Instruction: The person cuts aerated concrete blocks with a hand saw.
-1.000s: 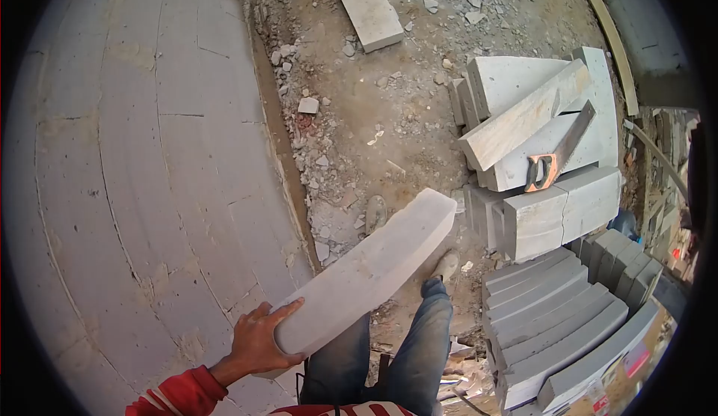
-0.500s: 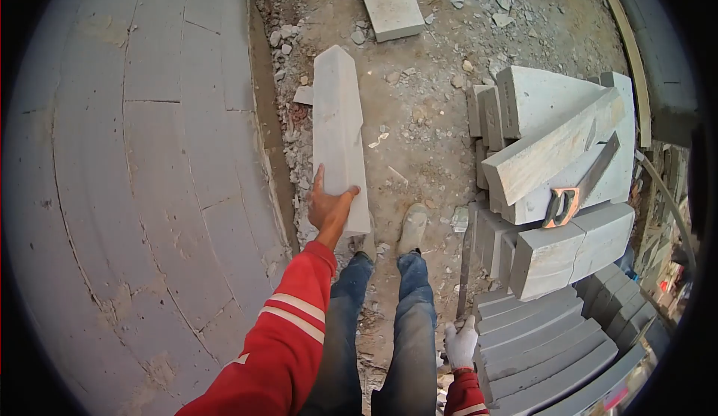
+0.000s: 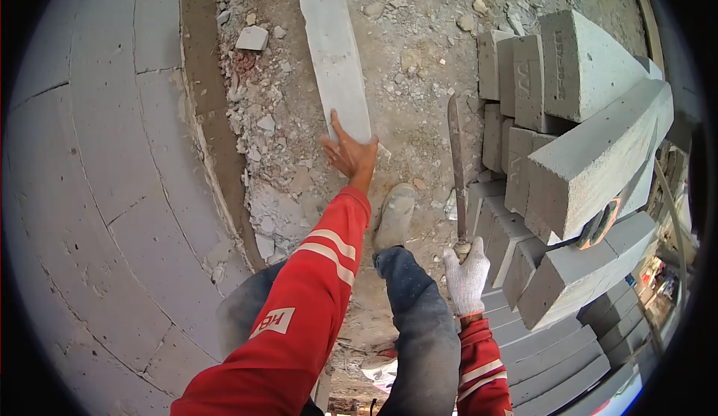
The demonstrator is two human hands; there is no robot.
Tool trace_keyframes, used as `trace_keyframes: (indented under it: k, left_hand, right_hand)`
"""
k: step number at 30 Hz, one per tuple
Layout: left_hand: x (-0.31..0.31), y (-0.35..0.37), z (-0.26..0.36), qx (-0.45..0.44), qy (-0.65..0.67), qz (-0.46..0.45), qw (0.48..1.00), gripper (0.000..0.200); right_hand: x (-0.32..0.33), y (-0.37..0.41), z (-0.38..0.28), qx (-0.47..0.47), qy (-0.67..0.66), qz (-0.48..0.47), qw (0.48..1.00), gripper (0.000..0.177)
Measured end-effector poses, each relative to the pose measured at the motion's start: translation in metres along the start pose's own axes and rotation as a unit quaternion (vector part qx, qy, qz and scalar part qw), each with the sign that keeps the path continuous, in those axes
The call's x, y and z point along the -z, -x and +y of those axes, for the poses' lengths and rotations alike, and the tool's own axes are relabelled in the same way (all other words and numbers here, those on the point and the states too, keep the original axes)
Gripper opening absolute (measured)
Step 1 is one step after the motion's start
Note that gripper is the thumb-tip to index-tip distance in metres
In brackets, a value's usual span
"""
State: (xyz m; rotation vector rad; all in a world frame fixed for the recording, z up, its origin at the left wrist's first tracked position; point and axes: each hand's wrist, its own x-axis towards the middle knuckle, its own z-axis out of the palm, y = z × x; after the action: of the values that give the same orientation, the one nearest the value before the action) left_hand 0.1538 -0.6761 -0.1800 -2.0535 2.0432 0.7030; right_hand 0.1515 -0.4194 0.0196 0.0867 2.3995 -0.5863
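Note:
My bare left hand point(image 3: 350, 150) is at the near end of a long pale concrete block point(image 3: 334, 57), its index finger stretched along the top and its thumb at the right edge. The block's far end runs out of view at the top. My right hand point(image 3: 467, 275), in a white knitted glove, is closed around the handle of a long, narrow, machete-like blade point(image 3: 457, 169). That blade points away from me, over the dirt and beside the stacked blocks.
Concrete blocks point(image 3: 568, 57) are stacked on the right, one lying slantwise point(image 3: 598, 154) on top. An orange-handled saw point(image 3: 600, 225) is partly hidden beneath it. At left is a grey block surface point(image 3: 97, 169). Rubble point(image 3: 269, 124) and a white chip point(image 3: 252, 38) litter the ground.
The block and my left hand have shifted farther from me. My right hand has come forward and up, bringing the blade into fuller view. My legs have moved apart and the view has shifted.

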Motion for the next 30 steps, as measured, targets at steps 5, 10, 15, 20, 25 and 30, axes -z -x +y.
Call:
trace_keyframes:
  k: [5,10,15,20,25,30]
  left_hand:
    - [0.007,-0.017,0.009,0.01,0.001,-0.016,1.0,0.125]
    - [0.039,-0.078,0.014,0.051,0.176,-0.057,0.981,0.116]
    - [0.033,-0.144,0.042,-0.044,0.215,0.019,0.975,0.103]
    - [0.018,-0.161,0.07,-0.147,0.212,-0.036,0.965,0.09]
    - [0.005,-0.185,0.037,-0.153,0.347,-0.077,0.922,0.09]
    - [-0.03,-0.163,-0.022,-0.08,0.448,-0.17,0.874,0.087]
  right_hand:
    - [-0.018,-0.038,-0.024,0.062,-0.022,-0.009,0.998,0.032]
    - [-0.048,-0.097,-0.056,0.082,-0.008,-0.025,0.996,0.036]
    - [-0.09,-0.171,-0.096,0.157,-0.081,-0.009,0.984,0.033]
    - [-0.131,-0.228,-0.127,0.238,-0.091,0.015,0.967,0.029]
    - [-0.177,-0.257,-0.132,0.319,-0.165,0.046,0.932,0.032]
    - [-0.218,-0.264,-0.106,0.265,-0.252,-0.018,0.931,0.023]
